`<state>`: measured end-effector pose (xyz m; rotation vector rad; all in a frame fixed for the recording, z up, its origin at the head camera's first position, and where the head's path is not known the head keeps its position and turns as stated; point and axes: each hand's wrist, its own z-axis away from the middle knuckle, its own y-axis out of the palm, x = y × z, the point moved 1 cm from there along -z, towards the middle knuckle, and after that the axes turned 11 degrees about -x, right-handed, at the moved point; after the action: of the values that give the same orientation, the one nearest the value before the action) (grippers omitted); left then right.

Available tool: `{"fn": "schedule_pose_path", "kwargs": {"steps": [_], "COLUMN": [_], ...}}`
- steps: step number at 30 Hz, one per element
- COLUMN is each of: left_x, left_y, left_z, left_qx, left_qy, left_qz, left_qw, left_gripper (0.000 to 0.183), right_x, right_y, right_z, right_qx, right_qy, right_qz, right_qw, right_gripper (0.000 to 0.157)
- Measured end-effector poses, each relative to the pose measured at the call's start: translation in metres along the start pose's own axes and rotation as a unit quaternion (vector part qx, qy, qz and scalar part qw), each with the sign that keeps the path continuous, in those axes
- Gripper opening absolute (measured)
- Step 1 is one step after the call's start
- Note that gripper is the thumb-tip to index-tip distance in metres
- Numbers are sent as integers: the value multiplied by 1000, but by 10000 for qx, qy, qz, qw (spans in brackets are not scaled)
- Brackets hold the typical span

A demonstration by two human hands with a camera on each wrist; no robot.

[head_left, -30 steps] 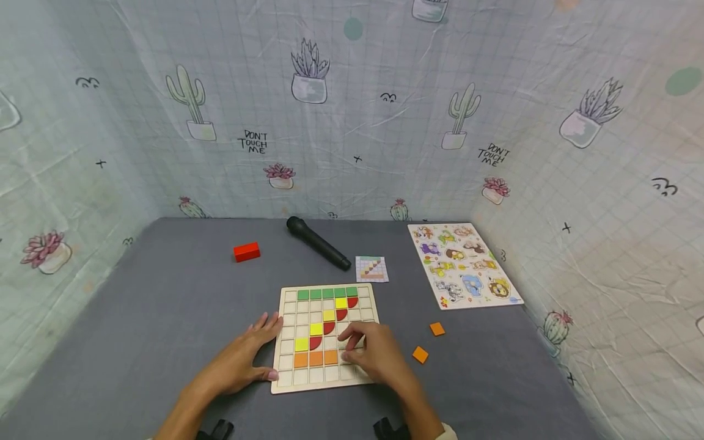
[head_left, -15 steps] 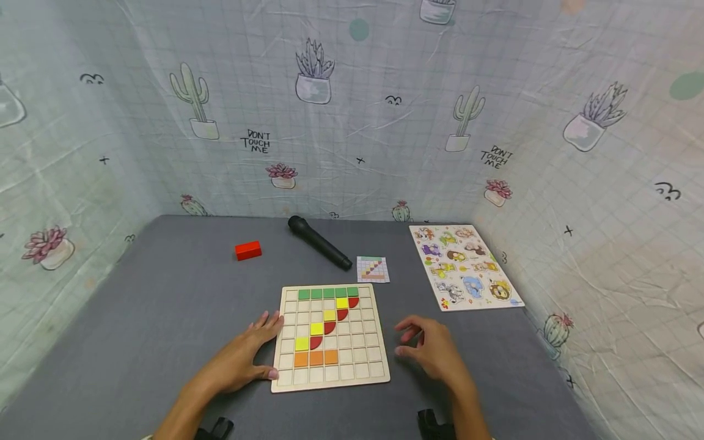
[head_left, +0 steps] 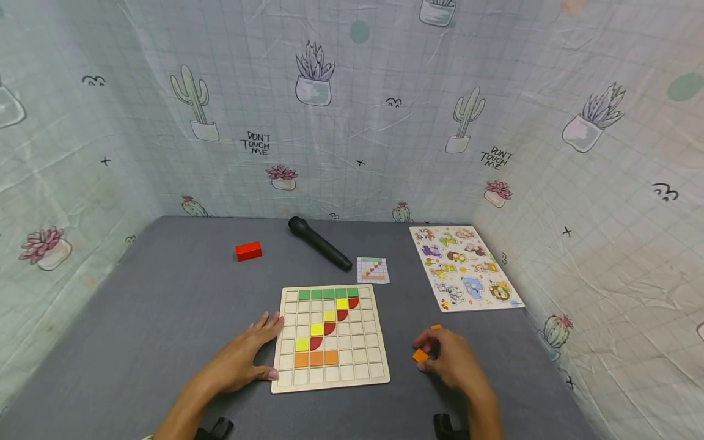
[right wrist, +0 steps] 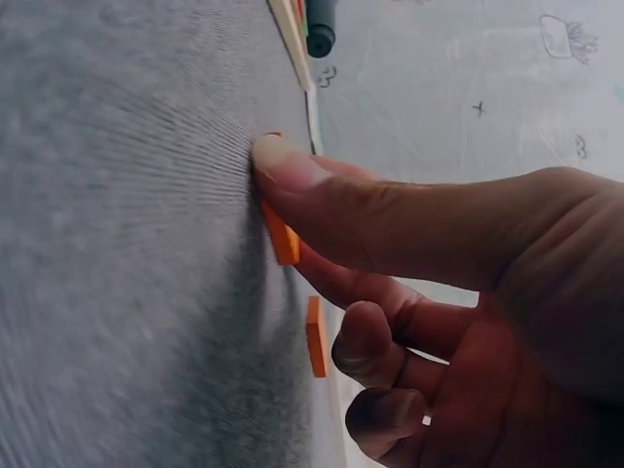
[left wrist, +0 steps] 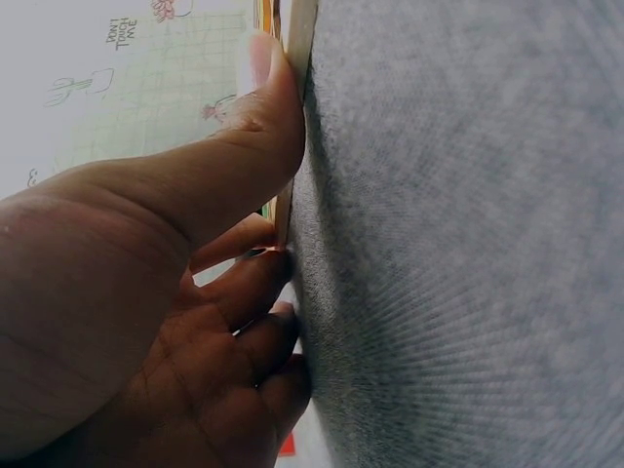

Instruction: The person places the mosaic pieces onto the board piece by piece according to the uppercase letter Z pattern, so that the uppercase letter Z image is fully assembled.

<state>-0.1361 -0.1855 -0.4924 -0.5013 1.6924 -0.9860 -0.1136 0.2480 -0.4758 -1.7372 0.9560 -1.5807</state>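
Note:
A pale wooden grid board [head_left: 360,342] lies in the middle of the table in the head view. Green, yellow, dark red and orange pieces fill some of its squares. My left hand [head_left: 246,354] rests along the board's left edge, thumb on the lower corner and fingers extended. To the right of the board, my right hand [head_left: 453,360] pinches a small orange square tile [head_left: 420,355] between thumb and index finger. The right wrist view shows this tile [right wrist: 283,239] low at the table, partly covered by the thumb. A second orange tile [right wrist: 317,336] lies just beyond, mostly hidden in the head view.
Behind the board lie a black microphone [head_left: 320,243], a red block [head_left: 249,250] and a small printed pattern card [head_left: 373,270]. An animal picture board [head_left: 464,269] lies at the back right. Patterned cloth [head_left: 352,122] walls the table at the back and sides.
My right hand has moved from over the board, out to the right and down onto the nearer orange tile. My left hand has stayed at the board's edge.

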Motion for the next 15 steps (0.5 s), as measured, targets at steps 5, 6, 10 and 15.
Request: {"fn": "schedule_pose_path", "kwargs": {"steps": [5, 6, 10, 15], "left_x": [1, 1, 0, -1], "left_y": [1, 1, 0, 0], "left_z": [0, 0, 0, 1], "left_qx": [-2, -5, -15, -3], "left_qy": [23, 29, 22, 43], "left_qz": [-12, -14, 13, 38], "left_qw": [10000, 10000, 10000, 10000], "left_gripper": [109, 109, 108, 108], "right_x": [1, 1, 4, 12], "right_y": [7, 8, 13, 19], "right_z": [1, 1, 1, 0], "right_qx": [-218, -250, -331, -369], "right_qy": [85, 105, 170, 130], "right_qz": [194, 212, 231, 235], "right_qw": [9995, 9994, 9990, 9990], "right_gripper": [33, 33, 34, 37]}}
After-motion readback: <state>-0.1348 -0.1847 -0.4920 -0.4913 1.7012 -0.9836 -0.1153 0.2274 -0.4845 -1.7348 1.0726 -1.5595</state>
